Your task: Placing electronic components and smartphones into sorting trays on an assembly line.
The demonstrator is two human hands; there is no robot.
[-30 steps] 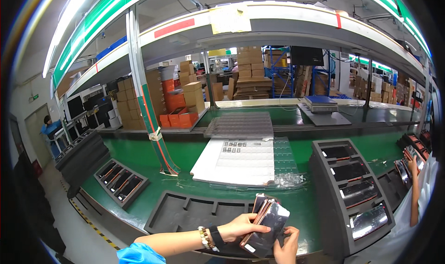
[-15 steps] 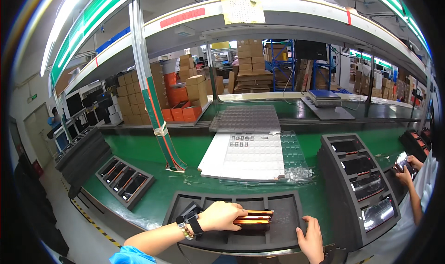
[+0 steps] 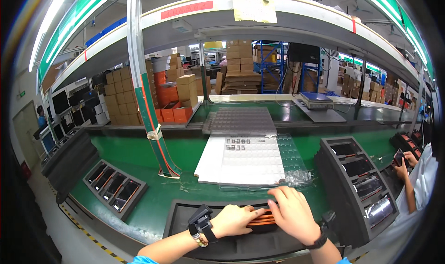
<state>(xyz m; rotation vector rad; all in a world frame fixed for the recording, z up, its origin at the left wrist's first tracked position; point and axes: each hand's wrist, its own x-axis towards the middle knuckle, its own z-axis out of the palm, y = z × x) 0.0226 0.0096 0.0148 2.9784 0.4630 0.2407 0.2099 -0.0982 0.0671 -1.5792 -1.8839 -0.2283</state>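
Observation:
My left hand is closed around a small stack of slim phones with orange edges, held on edge over the black foam tray in front of me. At the stack's right end is my right hand, its thumb and forefinger apart and the thumb close to the phones. Whether that thumb touches them I cannot tell. Both wrists wear dark straps, and the forearms cover part of the tray's compartments.
Foam trays holding dark-screened phones stand at the left and right. Behind my tray lie a white sheet with small parts and clear plastic trays. A green post rises left of them. At far right, a co-worker's hands hold a phone.
My right hand has moved from the tray's right edge up and left to the stack of phones. My left hand and the stack have shifted slightly right.

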